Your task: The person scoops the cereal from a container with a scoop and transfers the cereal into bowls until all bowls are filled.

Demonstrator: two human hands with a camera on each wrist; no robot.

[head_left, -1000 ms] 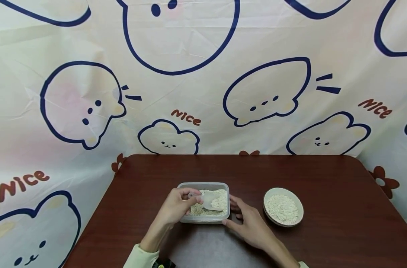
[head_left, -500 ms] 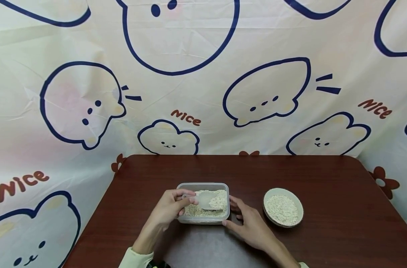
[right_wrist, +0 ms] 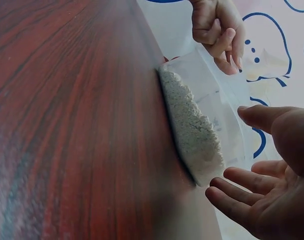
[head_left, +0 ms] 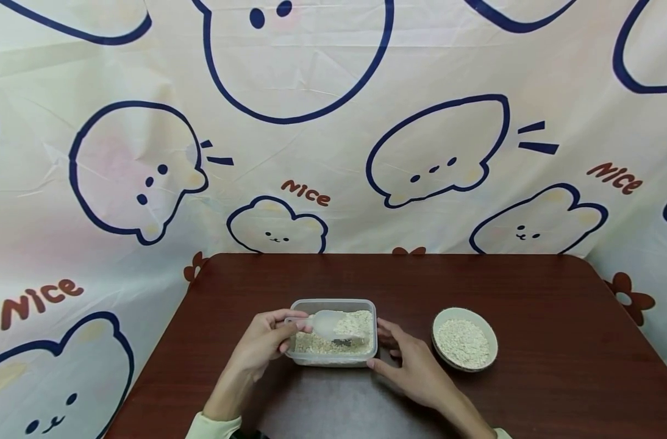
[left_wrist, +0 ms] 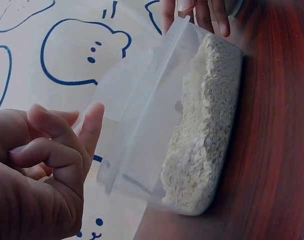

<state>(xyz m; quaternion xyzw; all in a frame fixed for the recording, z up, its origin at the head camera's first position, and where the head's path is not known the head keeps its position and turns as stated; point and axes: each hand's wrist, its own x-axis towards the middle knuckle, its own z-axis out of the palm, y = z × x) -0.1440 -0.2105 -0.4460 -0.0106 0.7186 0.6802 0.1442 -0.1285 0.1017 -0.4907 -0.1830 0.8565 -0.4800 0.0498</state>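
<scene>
A translucent plastic scoop (head_left: 327, 325) hangs tilted over an open clear container (head_left: 333, 361), a heap of pale flakes like oats in its bowl. My left hand (head_left: 256, 341) pinches its handle between thumb and fingers at the container's left side. Inside the container lie more oat-like flakes (left_wrist: 206, 120), heaped unevenly against the wall. My right hand (head_left: 416, 366) is at the container's right end, thumb by the front corner and fingers along the side. In the right wrist view those fingers (right_wrist: 236, 200) are extended, not curled; firm contact is hard to tell.
To the right of my right hand stands a round bowl (head_left: 457, 313) filled with similar pale flakes. Everything rests on a dark reddish-brown table (head_left: 558, 341). A cloth with cartoon bears (head_left: 333, 152) hangs behind the table.
My left hand has moved left with the scoop, which has shifted from the container's right part towards its middle. My right hand stays at the container's right end.
</scene>
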